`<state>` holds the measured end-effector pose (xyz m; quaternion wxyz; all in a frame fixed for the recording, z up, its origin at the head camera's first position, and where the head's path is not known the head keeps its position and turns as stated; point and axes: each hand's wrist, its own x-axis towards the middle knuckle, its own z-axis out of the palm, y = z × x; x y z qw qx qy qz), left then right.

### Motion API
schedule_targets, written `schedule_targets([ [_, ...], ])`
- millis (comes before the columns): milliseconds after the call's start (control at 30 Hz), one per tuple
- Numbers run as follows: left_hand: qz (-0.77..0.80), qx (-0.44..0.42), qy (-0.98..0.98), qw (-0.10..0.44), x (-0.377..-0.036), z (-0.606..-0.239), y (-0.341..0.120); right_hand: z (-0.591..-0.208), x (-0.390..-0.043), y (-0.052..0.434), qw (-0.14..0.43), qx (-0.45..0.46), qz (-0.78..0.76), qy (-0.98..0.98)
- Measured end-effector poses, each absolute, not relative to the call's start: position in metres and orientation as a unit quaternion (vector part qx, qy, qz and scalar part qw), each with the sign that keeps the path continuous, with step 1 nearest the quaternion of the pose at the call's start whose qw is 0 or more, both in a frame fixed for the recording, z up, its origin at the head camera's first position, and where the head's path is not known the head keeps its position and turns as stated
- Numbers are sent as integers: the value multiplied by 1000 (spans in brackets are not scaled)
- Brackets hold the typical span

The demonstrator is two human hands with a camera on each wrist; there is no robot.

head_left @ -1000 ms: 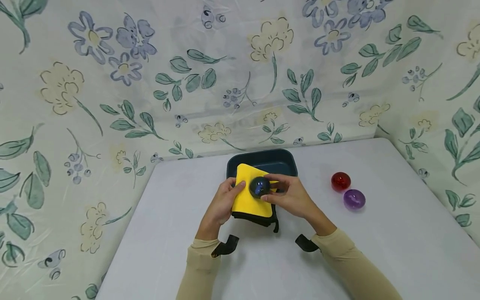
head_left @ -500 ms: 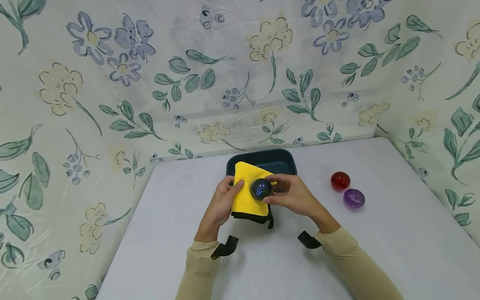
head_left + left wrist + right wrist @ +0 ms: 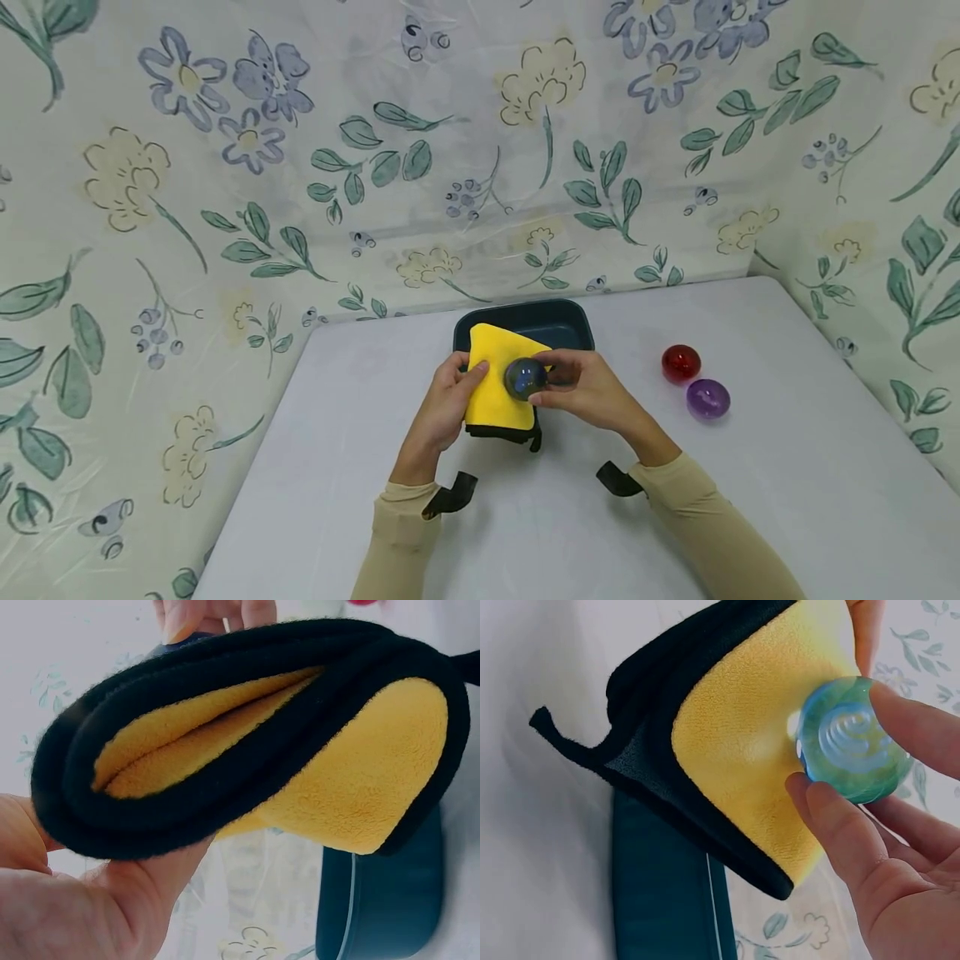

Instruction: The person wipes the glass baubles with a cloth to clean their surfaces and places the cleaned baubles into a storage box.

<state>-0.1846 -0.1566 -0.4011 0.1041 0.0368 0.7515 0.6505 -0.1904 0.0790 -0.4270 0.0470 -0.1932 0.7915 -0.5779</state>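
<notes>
A folded yellow cloth with black edging is gripped at its left side by my left hand, thumb on top. My right hand pinches a dark blue-green glass ball between thumb and fingertips, in front of the cloth's yellow face. Up close in the right wrist view, the ball looks translucent, with pale swirls. In the left wrist view the cloth shows its folded layers edge-on and covers most of the ball. A loop hangs from the cloth's corner.
Behind the cloth stands a dark teal rectangular tray, partly covered by it. To the right lie a red glass ball and a purple one, close together on the white table. Floral curtains surround the back and sides.
The ball in my right hand has shifted slightly right and down and shows a different side. The cloth's lower right corner has drawn in and up. My left hand has barely moved.
</notes>
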Motion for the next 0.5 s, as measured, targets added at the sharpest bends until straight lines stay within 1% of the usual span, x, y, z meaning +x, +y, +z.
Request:
schedule_targets([
  [500,661,38,740,119,-181,-399,-156,-430,-193,79,16,-175,-571,802],
])
